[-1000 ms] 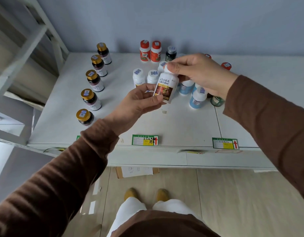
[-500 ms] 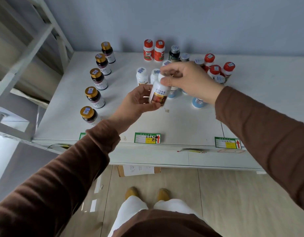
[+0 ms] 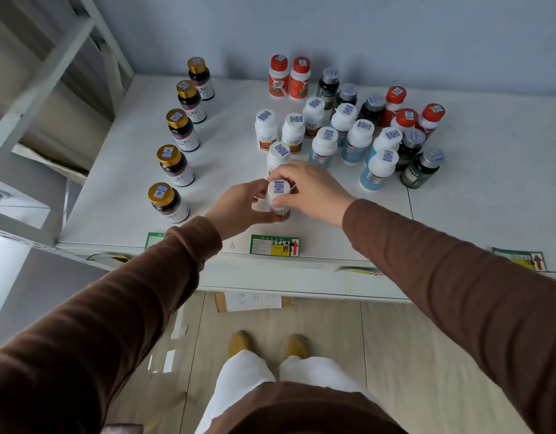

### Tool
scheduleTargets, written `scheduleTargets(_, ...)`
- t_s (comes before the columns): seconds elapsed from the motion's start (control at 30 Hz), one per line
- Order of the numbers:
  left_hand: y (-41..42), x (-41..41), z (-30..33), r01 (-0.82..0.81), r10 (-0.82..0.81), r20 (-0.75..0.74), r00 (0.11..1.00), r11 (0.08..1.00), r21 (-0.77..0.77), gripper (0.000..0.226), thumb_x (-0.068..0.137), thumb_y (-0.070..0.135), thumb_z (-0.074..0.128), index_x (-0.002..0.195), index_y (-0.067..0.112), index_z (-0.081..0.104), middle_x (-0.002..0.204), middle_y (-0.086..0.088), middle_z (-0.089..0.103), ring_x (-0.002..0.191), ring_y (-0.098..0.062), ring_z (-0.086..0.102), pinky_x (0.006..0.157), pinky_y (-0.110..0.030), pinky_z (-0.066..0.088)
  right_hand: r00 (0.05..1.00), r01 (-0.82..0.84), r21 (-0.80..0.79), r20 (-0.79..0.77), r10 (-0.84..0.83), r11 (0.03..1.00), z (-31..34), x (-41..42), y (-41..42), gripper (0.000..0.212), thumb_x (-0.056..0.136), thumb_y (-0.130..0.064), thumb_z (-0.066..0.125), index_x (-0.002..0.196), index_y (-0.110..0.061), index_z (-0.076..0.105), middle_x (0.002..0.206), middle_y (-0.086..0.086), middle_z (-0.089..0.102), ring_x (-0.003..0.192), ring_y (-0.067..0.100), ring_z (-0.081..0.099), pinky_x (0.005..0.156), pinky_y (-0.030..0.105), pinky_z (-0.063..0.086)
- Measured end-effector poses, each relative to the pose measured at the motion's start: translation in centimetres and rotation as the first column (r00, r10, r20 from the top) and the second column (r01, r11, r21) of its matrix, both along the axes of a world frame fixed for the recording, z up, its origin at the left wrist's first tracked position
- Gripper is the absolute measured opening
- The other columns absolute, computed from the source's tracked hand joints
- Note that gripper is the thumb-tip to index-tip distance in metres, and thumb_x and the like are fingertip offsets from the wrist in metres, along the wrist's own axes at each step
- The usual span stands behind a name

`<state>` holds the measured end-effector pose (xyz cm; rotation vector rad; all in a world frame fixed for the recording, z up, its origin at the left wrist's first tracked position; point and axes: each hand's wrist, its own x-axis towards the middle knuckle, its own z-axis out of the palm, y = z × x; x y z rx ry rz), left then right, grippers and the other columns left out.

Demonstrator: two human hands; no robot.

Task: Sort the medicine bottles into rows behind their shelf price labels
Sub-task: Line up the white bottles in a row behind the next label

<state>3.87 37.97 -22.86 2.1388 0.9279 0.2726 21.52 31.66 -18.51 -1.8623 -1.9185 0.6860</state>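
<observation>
Both hands, the left hand [image 3: 239,204] and right hand [image 3: 308,186], gripped the white-capped bottle [image 3: 279,200], best set upright directly behind the middle price label [image 3: 275,245].

Count on the shelf [image 3: 120,195], as I stand over it — gold-capped dark bottles [image 3: 173,158]: five. White-capped bottles with brown labels [image 3: 265,130]: five, counting the one under my fingers. White-capped bottles with blue labels [image 3: 325,147]: five. Red-capped bottles [image 3: 278,76]: five — two at the back, three in the right cluster. Silver-capped dark green bottles [image 3: 422,167]: five that I can make out. Price labels [image 3: 275,244] along the front edge: three, the left one partly hidden by my sleeve.
</observation>
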Motion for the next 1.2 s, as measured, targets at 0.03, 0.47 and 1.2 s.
scheduleTargets(0.03,0.0,-0.1,-0.1,0.004,-0.004,-0.005,1.000,1.000,0.004,0.050,0.076,0.033,0.084,0.119,0.019,0.064,0.109,0.007,0.070,0.098,-0.009,0.061,0.092,-0.028,0.050,1.000,-0.006,-0.005,0.005,0.006,1.000,-0.1,-0.1,-0.1,0.039,0.078,-0.030,0.076,0.114,-0.021,0.064,0.117,-0.002,0.061,0.105,0.017,0.056,0.088,0.032,0.046)
scheduleTargets(0.47,1.3,-0.8,0.5,0.039,-0.034,-0.063,0.997,0.997,0.065,0.050,0.081,0.011,0.077,0.128,0.019,0.060,0.118,0.007,0.065,0.100,-0.007,0.057,0.083,-0.008,0.040,0.995,-0.004,-0.015,-0.103,0.002,1.000,0.7,0.7,-0.2,0.045,0.078,-0.035,0.078,0.117,-0.019,0.063,0.114,-0.003,0.060,0.096,0.012,0.057,0.082,0.025,0.049)
scheduleTargets(1.2,5.5,3.9,-1.2,-0.184,0.184,0.114,0.976,0.983,-0.012,0.057,0.076,0.032,0.083,0.125,0.016,0.060,0.110,0.002,0.070,0.099,-0.014,0.063,0.091,-0.029,0.051,0.977,0.024,0.029,0.213,-0.030,0.999,1.2,1.3,6.0,0.040,0.089,-0.020,0.065,0.129,-0.021,0.058,0.128,0.003,0.057,0.117,0.025,0.052,0.099,0.037,0.042)
